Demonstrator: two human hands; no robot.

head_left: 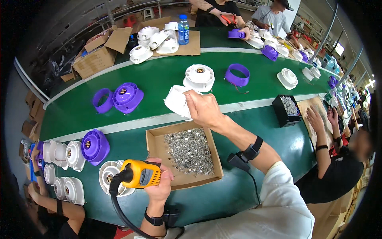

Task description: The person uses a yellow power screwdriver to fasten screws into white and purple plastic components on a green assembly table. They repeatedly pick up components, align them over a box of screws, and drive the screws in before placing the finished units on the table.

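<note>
My left hand [159, 185] is wrapped round a yellow electric screwdriver [142, 174] with a thick black cable. Under its front end lies a round white plastic housing [106, 169], partly covered by the tool. Whether the bit touches the housing is hidden. My right hand [205, 109] reaches out over the belt and pinches a white plastic ring [175, 100] by its right side. Just beyond that ring stands a white housing [199, 75] with a dark centre. Between my arms sits a shallow cardboard box [156, 139] of small metal screws [189, 151].
Purple housings [128, 97] and purple rings [237, 75] stand on the green belt [159, 71]. White housings [73, 189] crowd the table's left end. A black bin [283, 113] of screws stands right. Co-workers' hands [316, 119] are at both sides and opposite. A blue-capped bottle [183, 32] stands beyond.
</note>
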